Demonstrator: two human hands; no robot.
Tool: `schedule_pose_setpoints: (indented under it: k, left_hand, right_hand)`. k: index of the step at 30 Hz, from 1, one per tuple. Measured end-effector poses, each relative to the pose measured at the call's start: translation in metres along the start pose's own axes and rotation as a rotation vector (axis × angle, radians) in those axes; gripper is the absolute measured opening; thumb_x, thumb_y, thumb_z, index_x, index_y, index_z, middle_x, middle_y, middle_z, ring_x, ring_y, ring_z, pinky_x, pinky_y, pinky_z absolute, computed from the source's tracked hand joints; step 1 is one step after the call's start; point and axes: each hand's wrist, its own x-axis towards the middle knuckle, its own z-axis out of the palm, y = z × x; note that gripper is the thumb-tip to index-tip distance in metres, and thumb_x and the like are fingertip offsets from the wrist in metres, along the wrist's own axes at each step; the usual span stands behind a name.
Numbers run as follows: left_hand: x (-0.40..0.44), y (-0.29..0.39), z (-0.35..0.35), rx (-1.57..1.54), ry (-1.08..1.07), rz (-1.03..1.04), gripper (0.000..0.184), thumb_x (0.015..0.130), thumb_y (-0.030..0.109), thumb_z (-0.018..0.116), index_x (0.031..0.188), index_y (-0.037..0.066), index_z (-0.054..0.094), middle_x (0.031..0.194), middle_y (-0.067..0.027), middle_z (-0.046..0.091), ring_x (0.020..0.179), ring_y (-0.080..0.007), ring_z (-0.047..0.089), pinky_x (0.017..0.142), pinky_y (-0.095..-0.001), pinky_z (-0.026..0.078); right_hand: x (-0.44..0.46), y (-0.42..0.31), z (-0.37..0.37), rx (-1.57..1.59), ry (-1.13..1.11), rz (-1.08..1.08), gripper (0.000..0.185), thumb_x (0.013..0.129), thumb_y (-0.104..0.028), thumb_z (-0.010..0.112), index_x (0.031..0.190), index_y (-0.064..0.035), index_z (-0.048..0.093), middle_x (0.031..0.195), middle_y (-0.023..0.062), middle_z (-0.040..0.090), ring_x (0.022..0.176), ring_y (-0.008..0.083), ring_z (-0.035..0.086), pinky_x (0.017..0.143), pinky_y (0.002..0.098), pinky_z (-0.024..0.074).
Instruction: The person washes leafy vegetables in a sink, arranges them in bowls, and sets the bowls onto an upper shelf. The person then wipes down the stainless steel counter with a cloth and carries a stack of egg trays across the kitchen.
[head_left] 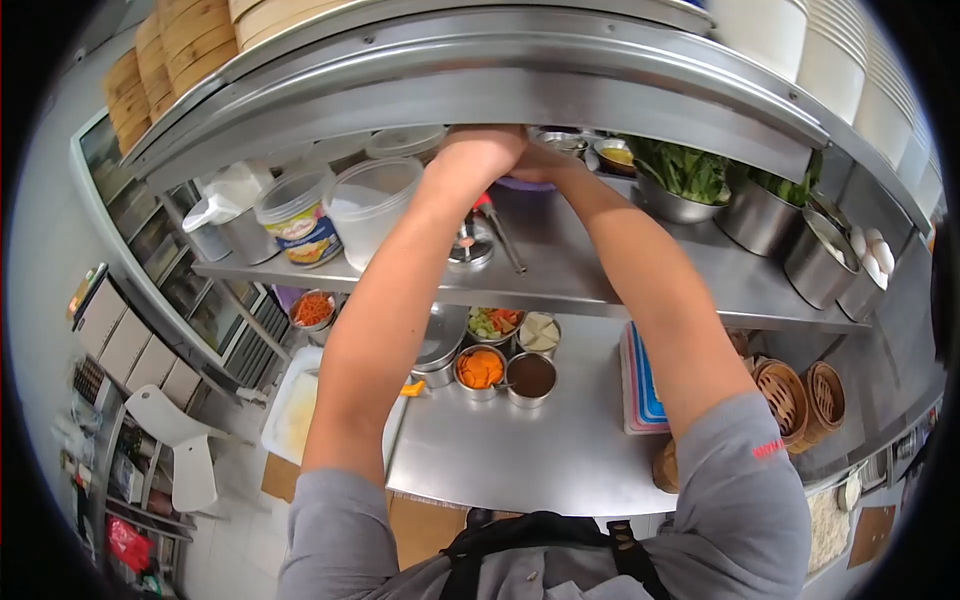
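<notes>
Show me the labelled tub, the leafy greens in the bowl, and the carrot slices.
Labelled tub (306, 240), head view: its label.
Leafy greens (682, 172), head view: the leaves' middle.
Carrot slices (480, 369), head view: top slices.

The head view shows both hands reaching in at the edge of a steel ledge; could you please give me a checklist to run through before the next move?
1. Fingers clearly visible: not ok; the steel ledge cuts off the left hand, and the right hand is partly hidden too.
2. Purple item held: cannot tell; it shows only partly beneath the hands.
3. Bowl of greens upright on the shelf: ok.
4. Labelled tub upright on the shelf: ok.
5. Container of orange slices upright on the worktop: ok.
</notes>
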Motion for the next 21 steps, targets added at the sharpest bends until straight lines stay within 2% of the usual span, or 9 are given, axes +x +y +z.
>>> schedule_pose_setpoints:
  k: [2,7,10,13,15,18,19,20,21]
  left_hand:
    - [-0.008,0.008,-0.021,0.023,-0.165,-0.01,0.024,0.081,0.012,0.052,0.098,0.004,0.067,0.096,-0.0195,0.065,0.092,-0.0373,0.06,0.086,-0.0425,0.045]
    - [-0.023,0.005,-0.025,-0.227,-0.064,0.028,0.025,0.085,0.02,0.054,0.104,0.011,0.068,0.101,-0.0168,0.065,0.092,-0.0355,0.06,0.081,-0.0408,0.047]
    - [-0.026,0.007,-0.022,-0.192,-0.078,-0.026,0.026,0.089,0.029,0.054,0.103,0.012,0.069,0.101,-0.0174,0.065,0.092,-0.0365,0.059,0.079,-0.0415,0.047]
    - [-0.025,0.009,-0.019,-0.267,-0.023,0.019,0.026,0.088,0.024,0.054,0.106,0.013,0.068,0.103,-0.0177,0.064,0.092,-0.0368,0.059,0.079,-0.0416,0.047]
    - [-0.02,0.01,-0.021,-0.279,-0.119,-0.016,0.027,0.086,0.022,0.055,0.108,0.012,0.067,0.104,-0.0189,0.063,0.093,-0.0372,0.059,0.08,-0.0417,0.047]
    - [-0.013,0.014,-0.02,-0.184,-0.181,-0.024,0.029,0.084,0.02,0.056,0.11,0.01,0.065,0.106,-0.0199,0.062,0.096,-0.0376,0.059,0.082,-0.0418,0.047]
    - [-0.009,0.017,-0.018,-0.138,-0.186,-0.015,0.03,0.083,0.019,0.056,0.11,0.009,0.065,0.107,-0.0201,0.062,0.097,-0.0377,0.058,0.082,-0.0418,0.046]
    - [-0.006,0.019,-0.014,-0.039,-0.172,0.03,0.031,0.084,0.022,0.057,0.11,0.007,0.065,0.109,-0.0212,0.061,0.1,-0.0381,0.057,0.086,-0.0427,0.045]
    - [-0.003,0.022,-0.011,-0.128,-0.212,-0.082,0.036,0.086,0.025,0.057,0.117,0.007,0.06,0.111,-0.021,0.061,0.101,-0.0401,0.057,0.088,-0.0441,0.045]
  right_hand:
    - [0.016,0.008,0.032,0.013,-0.091,0.046,0.043,0.082,-0.025,0.048,0.12,-0.0066,0.059,0.126,0.0178,0.055,0.119,0.0331,0.05,0.099,0.042,0.0404]
    - [-0.045,-0.027,-0.028,-0.254,-0.294,-0.129,0.041,0.081,-0.022,0.047,0.117,-0.0095,0.062,0.118,0.0169,0.06,0.115,0.0328,0.052,0.099,0.0402,0.0396]
    - [-0.131,-0.091,-0.082,-0.096,-0.229,0.055,0.041,0.075,-0.022,0.064,0.112,-0.0057,0.063,0.116,0.0206,0.059,0.11,0.0372,0.054,0.097,0.0409,0.041]
    - [-0.185,-0.12,-0.121,0.053,-0.249,-0.272,0.032,0.065,-0.014,0.06,0.094,-0.0056,0.07,0.095,0.0171,0.066,0.1,0.035,0.06,0.09,0.0416,0.0472]
    - [-0.187,-0.12,-0.143,0.17,-0.303,-0.181,0.035,0.064,-0.013,0.061,0.097,-0.0062,0.069,0.093,0.0187,0.066,0.093,0.0362,0.061,0.087,0.0407,0.0491]
    - [-0.141,-0.101,-0.124,-0.063,0.026,0.196,0.036,0.063,-0.014,0.063,0.098,-0.0068,0.069,0.097,0.0197,0.065,0.096,0.0348,0.061,0.09,0.04,0.0479]
    - [-0.118,-0.066,-0.106,-0.217,0.099,-0.019,0.045,0.068,-0.019,0.062,0.111,-0.008,0.064,0.115,0.02,0.06,0.11,0.0351,0.055,0.096,0.041,0.0441]
    - [-0.1,-0.043,-0.084,-0.374,0.06,-0.027,0.05,0.076,-0.025,0.059,0.123,-0.0107,0.057,0.133,0.0192,0.047,0.122,0.0367,0.046,0.101,0.0442,0.0384]
    - [-0.081,-0.009,-0.056,-0.351,-0.155,0.145,0.051,0.083,-0.03,0.053,0.132,-0.0153,0.05,0.142,0.0172,0.038,0.129,0.0365,0.038,0.106,0.0459,0.0333]
